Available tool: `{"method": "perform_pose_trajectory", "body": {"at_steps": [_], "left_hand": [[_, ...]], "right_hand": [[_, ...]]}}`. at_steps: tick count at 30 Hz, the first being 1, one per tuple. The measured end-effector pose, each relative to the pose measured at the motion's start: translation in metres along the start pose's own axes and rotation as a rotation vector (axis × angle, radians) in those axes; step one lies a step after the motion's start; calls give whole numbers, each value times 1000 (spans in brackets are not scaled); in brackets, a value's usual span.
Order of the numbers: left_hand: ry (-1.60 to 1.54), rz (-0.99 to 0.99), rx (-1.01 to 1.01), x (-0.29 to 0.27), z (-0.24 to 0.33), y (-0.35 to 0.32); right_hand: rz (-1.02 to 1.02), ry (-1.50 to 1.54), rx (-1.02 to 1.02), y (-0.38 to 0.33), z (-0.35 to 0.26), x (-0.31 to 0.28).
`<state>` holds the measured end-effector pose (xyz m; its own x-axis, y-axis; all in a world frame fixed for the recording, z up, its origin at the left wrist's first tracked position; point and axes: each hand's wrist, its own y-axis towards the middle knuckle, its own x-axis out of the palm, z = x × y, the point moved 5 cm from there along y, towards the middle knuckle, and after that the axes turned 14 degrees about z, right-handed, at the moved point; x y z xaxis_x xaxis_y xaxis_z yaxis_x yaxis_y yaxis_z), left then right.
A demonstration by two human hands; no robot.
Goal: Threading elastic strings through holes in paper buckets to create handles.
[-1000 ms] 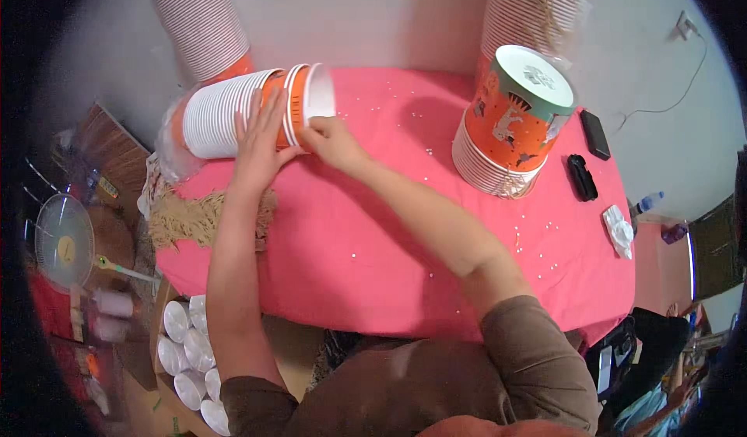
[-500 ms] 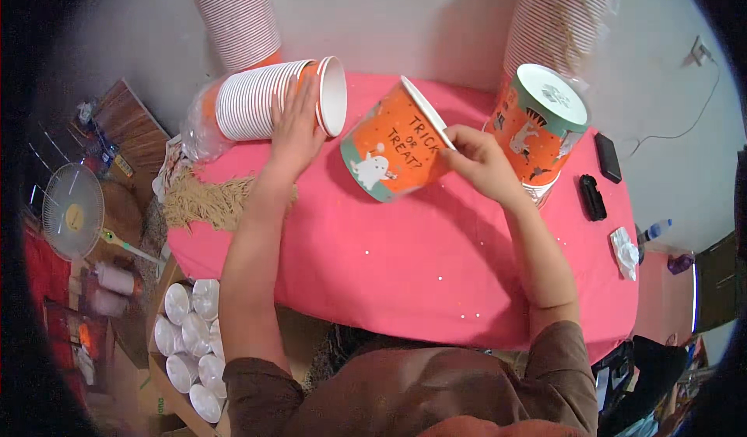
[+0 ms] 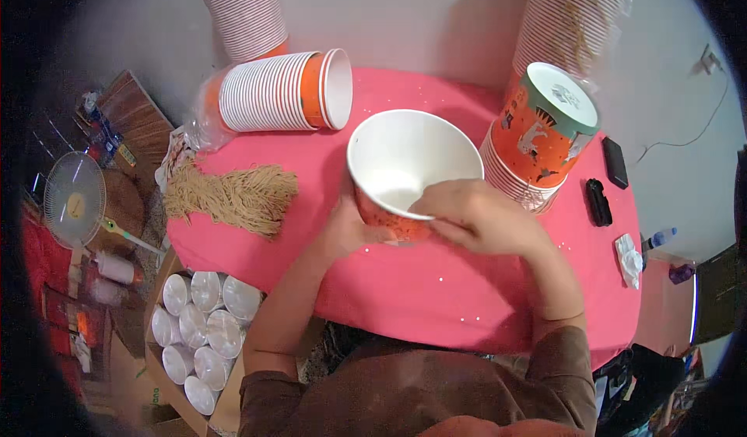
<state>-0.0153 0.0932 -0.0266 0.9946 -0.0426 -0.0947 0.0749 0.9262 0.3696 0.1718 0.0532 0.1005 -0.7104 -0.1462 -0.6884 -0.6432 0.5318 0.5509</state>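
Note:
Over the middle of the table I hold a large paper bucket (image 3: 408,157), white inside and orange outside, with its open mouth tilted up toward me. My left hand (image 3: 350,225) is wrapped around its lower left side. On the near right rim, my right hand (image 3: 484,215) grips with fingers over the edge into the bucket; some fingertips are hidden. To the left lies a nested stack of the same buckets (image 3: 268,93) on its side, partly in clear plastic. Upside down at the right stands another stack, a patterned orange and green bucket (image 3: 537,137) on top.
A bundle of tan string (image 3: 237,196) lies at the table's left. Tall bucket stacks (image 3: 245,13) rise behind, against the wall. A black case (image 3: 597,202), a dark phone-like object (image 3: 615,162) and crumpled tissue (image 3: 629,260) sit at right. A carton of wrapped white cups (image 3: 194,324) stands lower left.
The bucket has turned from showing its printed side to mouth up, nearer the middle. My left hand has left the lying stack and taken hold of the bucket; my right still grips its rim.

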Motion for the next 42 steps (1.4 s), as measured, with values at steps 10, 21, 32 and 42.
{"method": "perform_pose_trajectory", "body": {"at_steps": [10, 21, 32, 42], "left_hand": [[121, -110, 4, 18, 23, -3], [357, 187, 11, -7, 19, -47], [1241, 279, 435, -152, 40, -6], [1308, 199, 398, -153, 28, -14]], "right_hand": [[70, -257, -107, -3, -13, 23], [-64, -213, -77, -3, -1, 4], [-17, -347, 79, -5, -19, -13], [-5, -327, 20, -3, -16, 7]]}}
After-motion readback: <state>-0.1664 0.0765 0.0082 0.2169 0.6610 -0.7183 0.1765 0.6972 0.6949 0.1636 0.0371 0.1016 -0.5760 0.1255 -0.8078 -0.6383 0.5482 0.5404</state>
